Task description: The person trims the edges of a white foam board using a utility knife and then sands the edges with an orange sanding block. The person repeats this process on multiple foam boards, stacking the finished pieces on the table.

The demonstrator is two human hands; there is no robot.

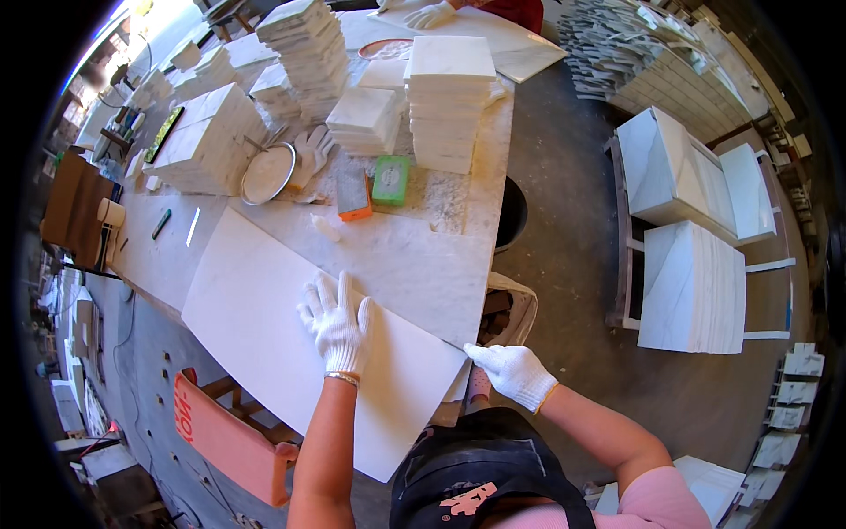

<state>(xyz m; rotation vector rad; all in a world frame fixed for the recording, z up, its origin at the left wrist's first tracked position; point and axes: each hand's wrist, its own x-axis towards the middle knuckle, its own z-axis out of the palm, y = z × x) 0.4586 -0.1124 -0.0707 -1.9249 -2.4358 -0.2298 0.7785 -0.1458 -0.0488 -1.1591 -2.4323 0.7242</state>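
Observation:
A large white stone slab (pixel 251 291) lies slantwise across the near part of the worktable, its near side jutting past the table's edge. My left hand (pixel 337 328), in a white knit glove, rests flat on it with fingers spread. At the slab's right corner is my right hand (pixel 514 375), gloved the same way. Its fingers are curled, with the fingertips at the corner's edge; what they hold, if anything, is too small to make out. Beyond the slab sit an orange-and-grey block (pixel 354 196) and a green block (pixel 390 181).
Stacks of marble tiles (pixel 449 106) stand on the worktable (pixel 423 273), beside a round pan (pixel 268 174) and loose gloves (pixel 313 154). A sack (pixel 520 309) and a black bucket (pixel 511 216) are right of the table. A pink-covered chair (pixel 233 441) stands left; another person's gloved hand (pixel 429 15) shows beyond.

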